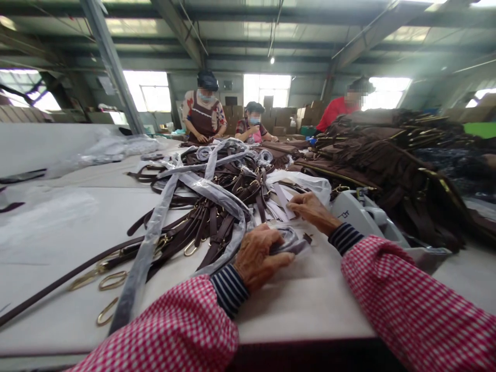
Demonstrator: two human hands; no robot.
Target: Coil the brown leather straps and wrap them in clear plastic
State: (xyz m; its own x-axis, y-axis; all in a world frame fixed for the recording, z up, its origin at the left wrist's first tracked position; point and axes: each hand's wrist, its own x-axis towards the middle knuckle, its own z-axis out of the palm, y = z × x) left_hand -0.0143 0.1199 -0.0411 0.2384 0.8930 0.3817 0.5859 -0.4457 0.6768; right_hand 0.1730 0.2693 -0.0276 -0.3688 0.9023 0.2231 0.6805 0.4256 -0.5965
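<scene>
My left hand [260,257] is curled around a rolled-up strap in clear plastic wrap [289,240], resting on the table near its front edge. Between the thumb and fingers of my right hand [314,213] is the end of a white paper strip [283,200]. More white slips [274,211] lie beside it, partly under a clear plastic bag [306,181]. Left of both hands is a tangled heap of dark brown straps [211,219] with gold-coloured buckles and rings. A long plastic-wrapped strap [158,227] runs across that heap.
A white plastic object [358,214] stands right of my right hand. Brown bags with gold zips [372,160] are piled behind it. Loose gold rings [112,280] lie at the front left. Across the table are three people, one in a brown apron [204,116].
</scene>
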